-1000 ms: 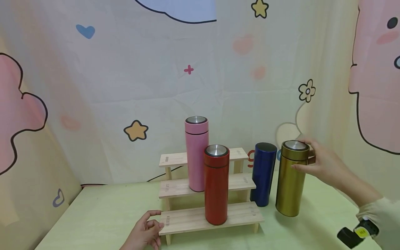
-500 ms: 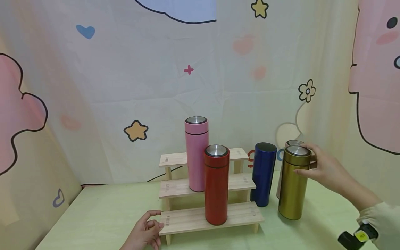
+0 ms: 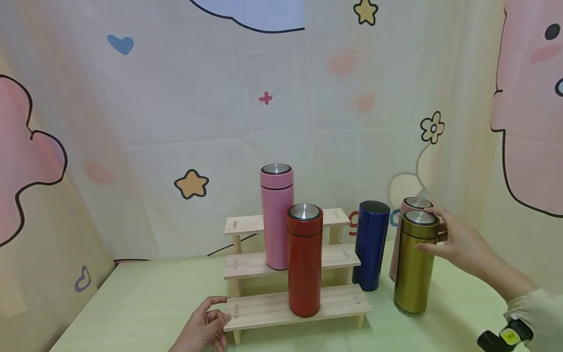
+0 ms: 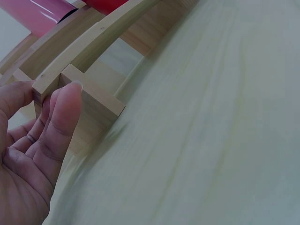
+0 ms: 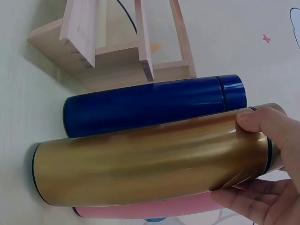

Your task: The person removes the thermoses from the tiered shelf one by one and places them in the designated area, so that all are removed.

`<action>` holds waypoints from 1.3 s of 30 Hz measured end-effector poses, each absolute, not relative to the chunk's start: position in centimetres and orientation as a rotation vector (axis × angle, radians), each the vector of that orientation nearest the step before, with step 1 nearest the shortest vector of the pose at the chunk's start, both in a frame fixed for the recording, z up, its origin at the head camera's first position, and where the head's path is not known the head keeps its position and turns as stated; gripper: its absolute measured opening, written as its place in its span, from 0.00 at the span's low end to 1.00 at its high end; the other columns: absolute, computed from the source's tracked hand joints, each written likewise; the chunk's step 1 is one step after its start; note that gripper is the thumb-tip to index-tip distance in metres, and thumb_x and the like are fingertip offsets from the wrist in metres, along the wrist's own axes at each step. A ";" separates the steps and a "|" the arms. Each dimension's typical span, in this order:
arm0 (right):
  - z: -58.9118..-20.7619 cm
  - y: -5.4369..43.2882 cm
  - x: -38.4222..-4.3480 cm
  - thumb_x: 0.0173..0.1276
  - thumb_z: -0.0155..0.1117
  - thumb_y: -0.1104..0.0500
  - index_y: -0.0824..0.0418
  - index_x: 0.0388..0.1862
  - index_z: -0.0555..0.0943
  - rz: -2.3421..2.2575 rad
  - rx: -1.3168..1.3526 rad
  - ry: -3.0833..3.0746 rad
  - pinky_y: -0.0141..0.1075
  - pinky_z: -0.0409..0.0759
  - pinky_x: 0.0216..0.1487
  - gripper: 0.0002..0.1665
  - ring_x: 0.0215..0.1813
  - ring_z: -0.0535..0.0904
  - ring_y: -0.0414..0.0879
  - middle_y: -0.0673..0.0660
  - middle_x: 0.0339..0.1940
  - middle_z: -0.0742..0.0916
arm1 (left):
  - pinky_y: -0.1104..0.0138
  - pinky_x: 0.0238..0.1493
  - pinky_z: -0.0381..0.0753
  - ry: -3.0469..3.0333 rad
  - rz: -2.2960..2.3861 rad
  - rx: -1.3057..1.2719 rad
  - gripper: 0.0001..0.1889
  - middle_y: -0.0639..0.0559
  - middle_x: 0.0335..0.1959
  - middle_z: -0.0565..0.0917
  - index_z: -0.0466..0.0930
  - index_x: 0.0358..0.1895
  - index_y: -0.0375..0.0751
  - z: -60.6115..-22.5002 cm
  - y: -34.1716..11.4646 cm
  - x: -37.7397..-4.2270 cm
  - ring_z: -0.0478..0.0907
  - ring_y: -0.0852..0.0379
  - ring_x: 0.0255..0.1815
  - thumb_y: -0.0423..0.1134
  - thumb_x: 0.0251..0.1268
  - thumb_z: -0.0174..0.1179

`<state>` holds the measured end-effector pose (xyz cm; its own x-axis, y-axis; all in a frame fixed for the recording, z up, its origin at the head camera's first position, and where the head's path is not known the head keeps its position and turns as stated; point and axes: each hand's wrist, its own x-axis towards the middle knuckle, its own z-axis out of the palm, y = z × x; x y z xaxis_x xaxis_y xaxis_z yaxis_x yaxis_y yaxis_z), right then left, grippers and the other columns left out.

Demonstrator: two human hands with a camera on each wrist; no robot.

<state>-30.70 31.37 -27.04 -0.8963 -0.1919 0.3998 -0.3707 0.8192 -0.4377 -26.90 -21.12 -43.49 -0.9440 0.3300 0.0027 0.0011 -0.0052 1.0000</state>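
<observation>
In the head view my right hand (image 3: 462, 247) grips a gold thermos (image 3: 415, 274) near its lid, thumb in front and fingers round the far side. It stands upright, its base right at the tabletop. Close behind, a paler pink thermos (image 5: 150, 210) is partly hidden by it. My left hand (image 3: 203, 325) pinches the left end of the lowest step of a wooden three-step stand (image 3: 259, 313), as the left wrist view shows with the thumb (image 4: 65, 110) against it. A red thermos (image 3: 305, 274) stands on that step and a pink thermos (image 3: 277, 225) on the middle one.
A blue thermos (image 3: 371, 249) stands on the table just right of the stand, left of the gold one. The pale green tabletop (image 3: 145, 303) runs back to a cloth backdrop (image 3: 198, 107) printed with stars and hearts. A camera (image 3: 506, 335) sits at my right sleeve.
My right hand has moved the gold thermos slightly right and toward me, bringing the paler pink thermos behind it into view. The left hand and the stand have stayed still.
</observation>
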 end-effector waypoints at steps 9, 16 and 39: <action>-27.7 31.5 -30.5 0.56 0.75 0.53 0.69 0.69 0.56 0.750 0.441 -2.647 0.40 0.79 0.36 0.51 0.47 0.81 0.67 0.73 0.48 0.81 | 0.70 0.23 0.82 2.054 2.035 0.320 0.36 0.56 0.27 0.76 0.47 0.68 0.26 -43.4 -21.1 -26.8 0.79 0.62 0.19 0.41 0.69 0.58; -27.7 31.9 -30.1 0.57 0.74 0.53 0.68 0.71 0.54 0.765 0.438 -2.659 0.45 0.82 0.37 0.53 0.49 0.79 0.69 0.75 0.50 0.80 | 0.70 0.22 0.82 2.058 2.036 0.308 0.36 0.56 0.27 0.76 0.48 0.68 0.27 -43.3 -21.0 -26.9 0.80 0.62 0.20 0.41 0.69 0.58; -26.1 33.5 -29.7 0.63 0.69 0.47 0.66 0.74 0.51 0.676 0.450 -2.746 0.62 0.79 0.45 0.52 0.55 0.76 0.74 0.77 0.56 0.78 | 0.70 0.22 0.82 2.059 2.039 0.307 0.36 0.56 0.27 0.76 0.48 0.68 0.27 -43.5 -21.0 -26.9 0.79 0.61 0.19 0.40 0.68 0.59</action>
<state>-29.65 33.47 -26.06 -0.9132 -0.2308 0.3358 -0.3603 0.8424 -0.4008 -26.91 -20.99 -43.50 -0.9523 0.3048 -0.0139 -0.0110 0.0112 0.9999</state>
